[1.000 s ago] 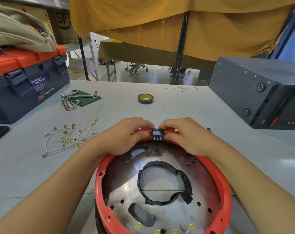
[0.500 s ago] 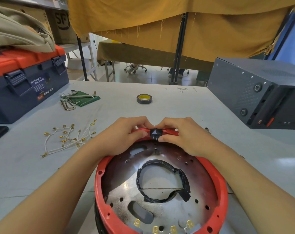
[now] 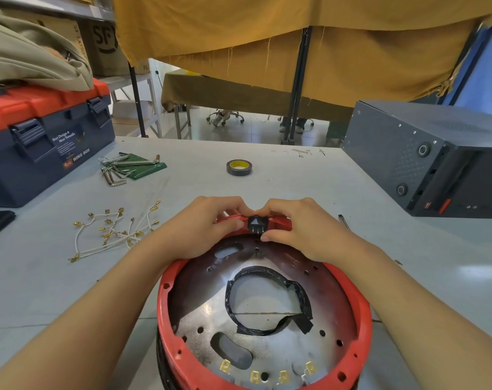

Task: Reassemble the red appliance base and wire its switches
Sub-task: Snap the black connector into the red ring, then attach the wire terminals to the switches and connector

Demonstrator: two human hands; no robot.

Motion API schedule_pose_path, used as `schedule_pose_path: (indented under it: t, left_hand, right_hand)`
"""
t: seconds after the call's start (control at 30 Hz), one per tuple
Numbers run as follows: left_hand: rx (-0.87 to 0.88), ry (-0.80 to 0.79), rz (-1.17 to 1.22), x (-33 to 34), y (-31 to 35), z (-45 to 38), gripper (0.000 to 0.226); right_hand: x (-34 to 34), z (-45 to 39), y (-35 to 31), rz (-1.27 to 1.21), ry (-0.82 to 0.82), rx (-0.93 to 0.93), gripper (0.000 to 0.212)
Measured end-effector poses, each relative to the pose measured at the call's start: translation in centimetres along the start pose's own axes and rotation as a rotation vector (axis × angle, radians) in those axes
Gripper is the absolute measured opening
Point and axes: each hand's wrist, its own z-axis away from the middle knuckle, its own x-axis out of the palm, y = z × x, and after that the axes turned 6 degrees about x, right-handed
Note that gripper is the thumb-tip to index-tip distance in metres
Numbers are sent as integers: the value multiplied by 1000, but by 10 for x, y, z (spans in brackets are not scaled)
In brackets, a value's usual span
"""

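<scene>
We pinch the switch (image 3: 256,222) with both hands (image 3: 208,223) (image 3: 298,226) at the base (image 3: 166,294) rim; uneven pressure could bend its terminals.

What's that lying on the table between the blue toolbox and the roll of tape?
In the head view, a bunch of hex keys on a green pouch lies between the toolbox and the tape roll.

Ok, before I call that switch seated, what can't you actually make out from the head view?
- Black switch: whether it is fully seated; the left hand and right hand cover both its sides.
- Red base: its near rim is cut off by the bottom edge.
- White wires: terminal types too small to tell.
- Toolbox label: fine print unreadable.
</scene>
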Motion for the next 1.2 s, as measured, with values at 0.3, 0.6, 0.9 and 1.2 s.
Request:
schedule_pose_path:
  t: [0.3,0.6,0.9,1.2]
  left_hand:
    - [-108,-36,163,-7,3,-2,26]
    - [-249,232,281,-26,-6,41,23]
    - [-499,360,-156,-31,-43,80,22]
    - [-513,365,-269,-33,-57,68,20]
  right_hand:
    - [-4,4,-6,64,7,28,32]
    - [-23,41,9,-318,0,182,40]
    - [-2,56,11,-437,116,325,49]
    - [-8,40,4,-306,39,265,30]
